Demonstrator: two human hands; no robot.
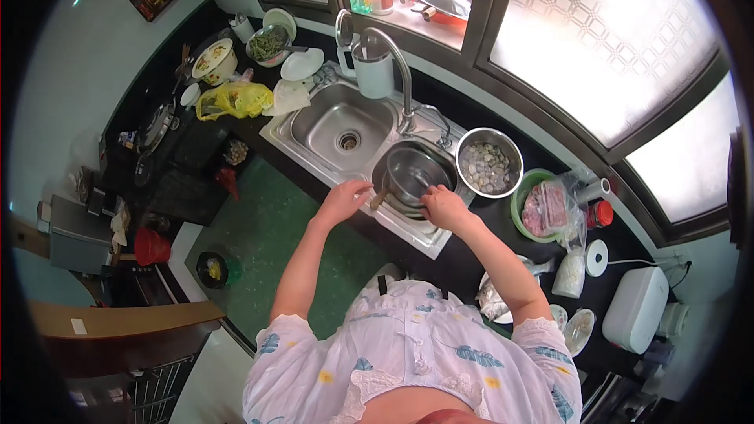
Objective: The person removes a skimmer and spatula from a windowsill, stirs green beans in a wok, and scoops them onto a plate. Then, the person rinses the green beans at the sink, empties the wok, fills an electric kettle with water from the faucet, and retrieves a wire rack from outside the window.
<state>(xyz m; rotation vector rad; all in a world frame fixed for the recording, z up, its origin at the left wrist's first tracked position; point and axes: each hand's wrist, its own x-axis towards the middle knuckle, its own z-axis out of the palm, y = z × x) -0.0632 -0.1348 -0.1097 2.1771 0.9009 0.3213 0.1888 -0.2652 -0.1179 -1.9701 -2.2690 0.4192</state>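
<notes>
In the right sink basin [379, 166] sits a round metal bowl [410, 170]. My right hand [442, 208] is at its near right rim, fingers curled over the edge. A brown handle [379, 199] sticks out beside the bowl towards my left hand; what it belongs to is partly hidden underneath. My left hand [344, 202] hovers by the sink's front edge, just left of that handle, with thumb and fingers apart and nothing visible between them. The curved faucet [404, 82] rises behind the basins. Right of the sink stands a metal pot [488, 163] of shellfish in water.
The left basin [334, 122] shows its drain. A green basin [518, 216] with bagged meat stands right of the pot. A white pitcher [373, 71] is behind the sink. Leftward lie a yellow plastic bag [233, 100], a bowl of greens [268, 45] and a white plate [302, 64].
</notes>
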